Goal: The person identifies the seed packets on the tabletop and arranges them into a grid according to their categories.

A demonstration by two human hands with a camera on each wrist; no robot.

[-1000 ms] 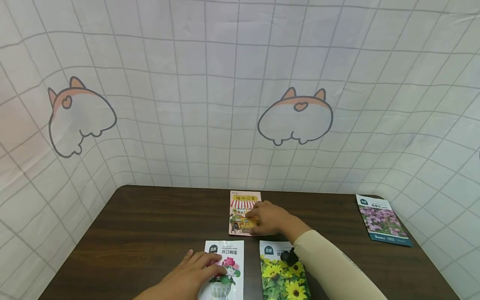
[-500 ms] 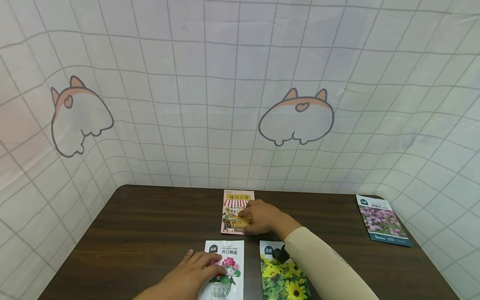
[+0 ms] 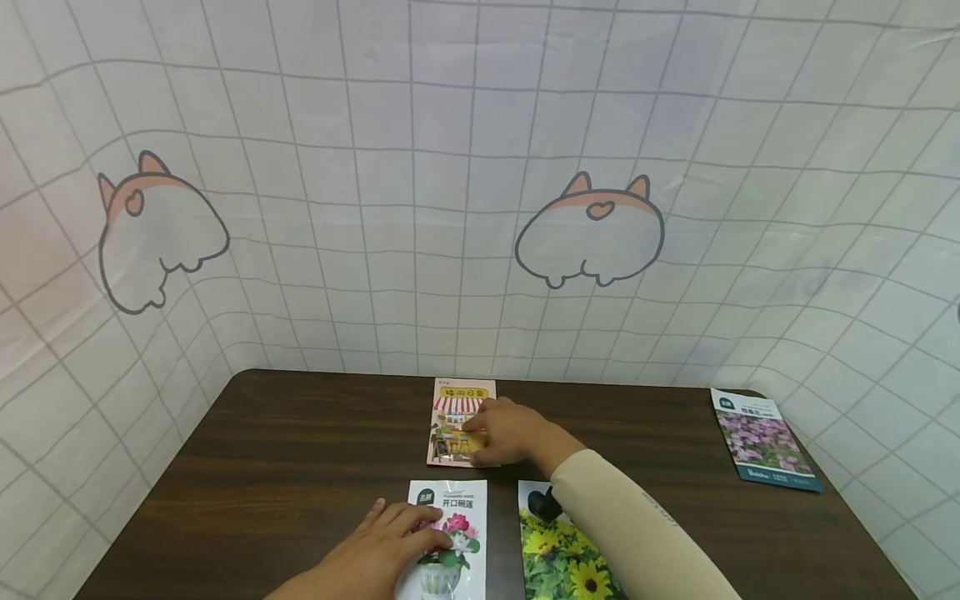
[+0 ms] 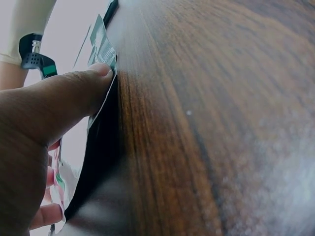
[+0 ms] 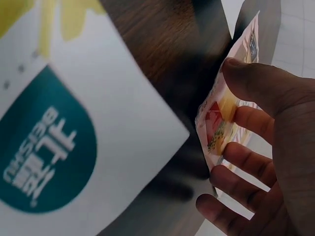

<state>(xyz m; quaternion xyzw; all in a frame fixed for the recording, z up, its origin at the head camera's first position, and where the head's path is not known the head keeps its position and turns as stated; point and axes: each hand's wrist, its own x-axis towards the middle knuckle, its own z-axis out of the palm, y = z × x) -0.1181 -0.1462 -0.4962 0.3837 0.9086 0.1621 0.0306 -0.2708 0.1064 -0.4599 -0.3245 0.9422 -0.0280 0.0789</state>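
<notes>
My right hand (image 3: 506,432) rests on a pink seed packet (image 3: 452,414) with a striped awning picture, near the back of the table. In the right wrist view, the thumb lies at the packet's edge and relaxed fingers (image 5: 251,162) spread over and beside its printed face. Flat on a white seed packet (image 3: 457,504) with pink flowers in a pot lies my left hand (image 3: 390,546), fingers loosely extended across it. In the left wrist view, my left thumb touches that packet's edge, which is slightly raised off the tabletop.
A yellow-flower seed packet (image 3: 551,550) lies partly under the right forearm, beside the white one. Another packet, with purple flowers (image 3: 767,442), sits near the right edge of the dark wooden table (image 3: 300,458). A white gridded curtain (image 3: 375,208) surrounds the back and sides.
The pink packet has slid left across the table under my right hand, now standing roughly above the white packet. The left hand and the other packets have stayed put.
</notes>
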